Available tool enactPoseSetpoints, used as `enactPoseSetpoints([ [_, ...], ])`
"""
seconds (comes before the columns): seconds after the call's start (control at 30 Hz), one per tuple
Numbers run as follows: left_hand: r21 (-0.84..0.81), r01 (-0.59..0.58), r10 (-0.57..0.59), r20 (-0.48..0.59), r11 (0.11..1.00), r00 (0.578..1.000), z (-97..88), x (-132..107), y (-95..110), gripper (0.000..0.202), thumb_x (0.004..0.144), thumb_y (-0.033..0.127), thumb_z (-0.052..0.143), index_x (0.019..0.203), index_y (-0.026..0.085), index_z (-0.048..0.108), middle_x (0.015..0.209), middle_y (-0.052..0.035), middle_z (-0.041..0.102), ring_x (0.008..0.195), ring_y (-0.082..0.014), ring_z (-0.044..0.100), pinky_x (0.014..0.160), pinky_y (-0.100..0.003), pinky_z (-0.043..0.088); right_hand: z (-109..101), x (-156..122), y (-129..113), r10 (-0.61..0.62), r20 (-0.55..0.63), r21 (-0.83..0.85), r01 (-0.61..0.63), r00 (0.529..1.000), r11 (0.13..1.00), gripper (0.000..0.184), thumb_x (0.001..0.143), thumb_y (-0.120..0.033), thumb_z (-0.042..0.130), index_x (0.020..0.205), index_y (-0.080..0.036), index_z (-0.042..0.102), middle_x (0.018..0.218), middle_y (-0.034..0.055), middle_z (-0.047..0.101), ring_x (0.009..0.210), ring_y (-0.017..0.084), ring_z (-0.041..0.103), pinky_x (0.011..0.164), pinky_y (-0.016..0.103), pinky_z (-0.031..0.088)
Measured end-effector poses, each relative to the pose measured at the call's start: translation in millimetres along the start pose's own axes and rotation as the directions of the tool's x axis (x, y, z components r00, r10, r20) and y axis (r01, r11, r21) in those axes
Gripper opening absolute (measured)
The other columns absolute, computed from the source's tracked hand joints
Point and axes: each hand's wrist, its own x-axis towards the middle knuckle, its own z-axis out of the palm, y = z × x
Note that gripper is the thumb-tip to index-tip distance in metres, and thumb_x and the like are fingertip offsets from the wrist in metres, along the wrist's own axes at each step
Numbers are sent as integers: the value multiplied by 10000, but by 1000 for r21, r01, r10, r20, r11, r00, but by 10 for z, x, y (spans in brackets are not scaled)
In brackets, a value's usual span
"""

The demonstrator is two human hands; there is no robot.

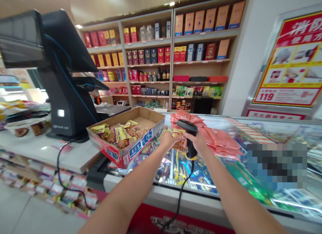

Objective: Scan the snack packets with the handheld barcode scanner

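My right hand (199, 143) is closed around the grip of a black barcode scanner (189, 128), whose cable hangs over the front of the glass counter. Just left of it, my left hand (168, 140) is closed on a small snack packet (179, 145) with yellow printing and brown contents; the scanner partly covers it. Both hands are above the glass counter top (164, 165). An open cardboard box (137, 153) of similar yellow snack packets (122, 134) stands to the left. Behind and right of the scanner lie piled pink-orange packets (217, 140).
A black point-of-sale terminal (66, 93) stands on the white counter (75, 155) at left, with a loose black cable (59, 163) hanging below. Shelves (151, 44) of boxed goods and bottles line the back. A fire-safety poster (289, 62) is at right. One patch there is pixelated.
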Motion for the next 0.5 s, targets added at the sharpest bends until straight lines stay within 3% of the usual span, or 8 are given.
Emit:
enactPoseSetpoints([
  [0.1,97,23,-32,91,995,995,23,19,-21,469,423,387,863,408,214,427,413,33,429,513,-168,537,529,-246,385,15,-6,7,-4,11,-33,4,1000,999,277,617,-400,701,519,-165,589,390,41,575,351,152,519,400,266,417],
  [0.2,11,48,-49,142,999,989,8,45,-4,321,520,239,805,454,195,494,432,42,468,459,-117,459,514,-233,343,21,-18,9,9,14,-26,-8,1000,1000,267,605,-398,708,548,-167,588,392,38,581,347,154,524,388,262,412],
  [0.3,-158,34,-27,50,987,998,-88,106,10,215,595,155,714,528,185,512,472,59,492,484,-98,457,539,-217,349,20,-26,-3,13,17,0,-13,1000,1000,258,605,-403,705,615,-168,597,392,22,578,341,161,530,384,266,416],
  [0.4,-363,-21,-19,-107,931,994,-237,192,0,152,649,171,666,626,182,517,555,51,558,557,-102,528,589,-209,395,18,-22,-6,-3,20,-2,3,1000,1000,269,619,-417,694,644,-166,599,402,26,587,343,163,535,391,270,421],
  [0.5,-450,-26,-76,-209,892,975,-347,259,-25,113,694,195,630,682,180,519,620,21,610,609,-120,579,609,-218,425,25,-22,6,4,30,-28,-4,1000,1000,282,623,-428,693,607,-169,581,400,37,588,350,165,541,407,277,431],
])
